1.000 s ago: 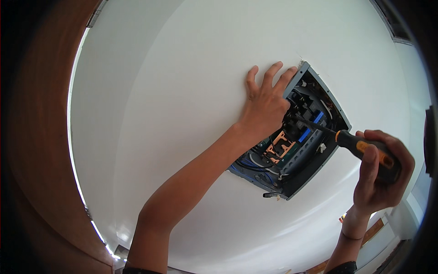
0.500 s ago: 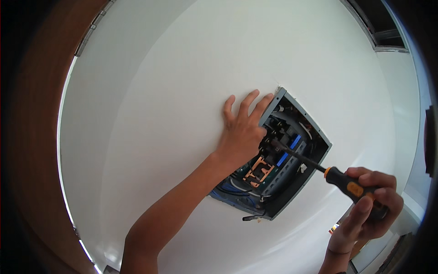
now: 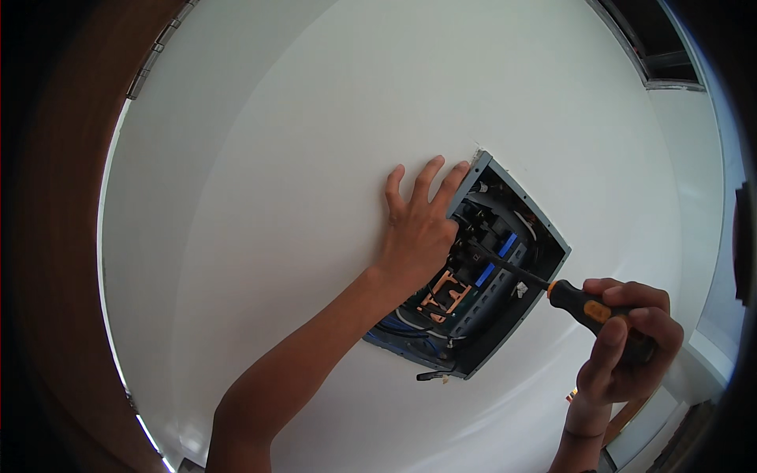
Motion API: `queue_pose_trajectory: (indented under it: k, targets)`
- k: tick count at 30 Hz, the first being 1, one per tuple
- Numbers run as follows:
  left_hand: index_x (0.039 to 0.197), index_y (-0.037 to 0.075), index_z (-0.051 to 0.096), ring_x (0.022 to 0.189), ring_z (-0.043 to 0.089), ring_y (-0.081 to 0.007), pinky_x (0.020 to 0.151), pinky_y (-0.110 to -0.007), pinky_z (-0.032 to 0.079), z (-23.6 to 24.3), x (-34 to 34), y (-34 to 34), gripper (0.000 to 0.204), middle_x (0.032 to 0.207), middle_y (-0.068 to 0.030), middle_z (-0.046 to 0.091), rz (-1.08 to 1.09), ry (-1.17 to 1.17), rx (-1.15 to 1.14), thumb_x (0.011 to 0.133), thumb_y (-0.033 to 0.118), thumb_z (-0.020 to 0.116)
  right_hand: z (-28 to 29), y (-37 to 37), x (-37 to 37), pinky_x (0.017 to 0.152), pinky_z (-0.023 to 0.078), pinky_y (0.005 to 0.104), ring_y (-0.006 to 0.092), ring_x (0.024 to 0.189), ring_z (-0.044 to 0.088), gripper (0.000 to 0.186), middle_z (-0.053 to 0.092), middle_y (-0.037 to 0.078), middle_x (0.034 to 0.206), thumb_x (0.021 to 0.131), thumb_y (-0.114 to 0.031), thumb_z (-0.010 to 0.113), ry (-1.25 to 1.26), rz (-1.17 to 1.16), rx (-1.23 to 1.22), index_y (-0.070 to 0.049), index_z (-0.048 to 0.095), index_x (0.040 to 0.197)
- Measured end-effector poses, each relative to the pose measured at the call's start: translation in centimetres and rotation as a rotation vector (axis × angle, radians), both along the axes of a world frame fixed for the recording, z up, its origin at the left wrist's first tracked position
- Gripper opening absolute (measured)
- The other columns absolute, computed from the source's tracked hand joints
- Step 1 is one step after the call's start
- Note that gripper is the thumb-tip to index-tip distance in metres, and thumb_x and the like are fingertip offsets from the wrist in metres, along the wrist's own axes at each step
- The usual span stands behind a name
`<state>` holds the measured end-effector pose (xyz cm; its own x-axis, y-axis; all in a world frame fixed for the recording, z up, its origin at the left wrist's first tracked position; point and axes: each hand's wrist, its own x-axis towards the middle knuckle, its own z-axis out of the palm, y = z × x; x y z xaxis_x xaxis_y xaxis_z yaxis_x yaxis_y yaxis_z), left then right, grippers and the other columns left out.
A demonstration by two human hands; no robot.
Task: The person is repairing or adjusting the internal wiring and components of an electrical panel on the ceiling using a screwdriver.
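A grey metal electrical box (image 3: 527,205), set into a white wall, stands uncovered, showing black breakers, wires, blue strips and copper bars (image 3: 446,297). My left hand (image 3: 418,232) is at its left edge. Three of its fingers spread out over the wall, while the forefinger bends down into the box. The thumb and whatever it pinches are hidden behind the hand. My right hand (image 3: 635,335) grips the black and orange handle of a screwdriver (image 3: 579,306). Its dark shaft slants up and left across the blue strips, with the tip among the breakers near my left hand.
A dark lever-like piece (image 3: 432,376) sticks out at the box's lower edge. Brown wood with a metal hinge (image 3: 158,49) borders the wall on the left. A dark framed opening (image 3: 658,47) is at the upper right.
My right hand and the screwdriver's handle have shifted slightly left and upward, closer to the box. My left hand stays at the box's edge.
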<state>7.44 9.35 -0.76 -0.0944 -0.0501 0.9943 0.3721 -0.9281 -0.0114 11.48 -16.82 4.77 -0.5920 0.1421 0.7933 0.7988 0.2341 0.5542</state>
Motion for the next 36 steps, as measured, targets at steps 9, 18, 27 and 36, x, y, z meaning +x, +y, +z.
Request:
queue_pose_trajectory:
  k: [9,18,27,36]
  targets:
    - [0.062,0.009,0.074,0.146,0.027,-0.0343,0.114,-0.065,0.013,-0.28,0.05,0.39,0.009,0.158,-0.0112,0.038,-0.016,-0.011,0.008,0.066,0.001,0.077,-0.17,0.74,0.78,0.08,0.063,0.042,0.0321,0.092,0.073,0.033,0.061,0.019,0.104,0.096,-0.018,0.069,-0.058,0.019,-0.081,-0.012,0.041,0.112]
    - [0.062,0.009,0.073,0.146,0.027,-0.035,0.114,-0.065,0.014,-0.37,-0.02,0.52,0.01,0.158,-0.0112,0.038,-0.019,-0.014,0.016,0.067,0.002,0.077,-0.39,0.61,0.94,0.084,0.062,0.0456,0.0329,0.094,0.072,0.029,0.059,0.019,0.105,0.101,-0.028,0.061,-0.08,0.017,-0.141,-0.011,0.039,0.109]
    - [0.064,0.01,0.075,0.146,0.027,-0.0344,0.114,-0.065,0.014,-0.19,0.14,0.5,0.008,0.158,-0.0109,0.037,-0.02,-0.03,0.031,0.067,0.004,0.078,-0.11,0.41,1.16,0.083,0.063,0.0457,0.0328,0.095,0.072,0.03,0.059,0.02,0.104,0.101,-0.029,0.061,-0.105,0.022,-0.12,-0.011,0.039,0.109]
    - [0.063,0.01,0.074,0.146,0.028,-0.0339,0.114,-0.064,0.014,-0.35,0.43,0.75,0.009,0.157,-0.0105,0.039,-0.018,-0.044,0.038,0.067,0.004,0.079,-0.33,0.65,0.95,0.078,0.063,0.0421,0.0347,0.097,0.072,0.035,0.06,0.019,0.106,0.094,-0.017,0.071,-0.098,-0.015,-0.114,-0.016,0.042,0.116]
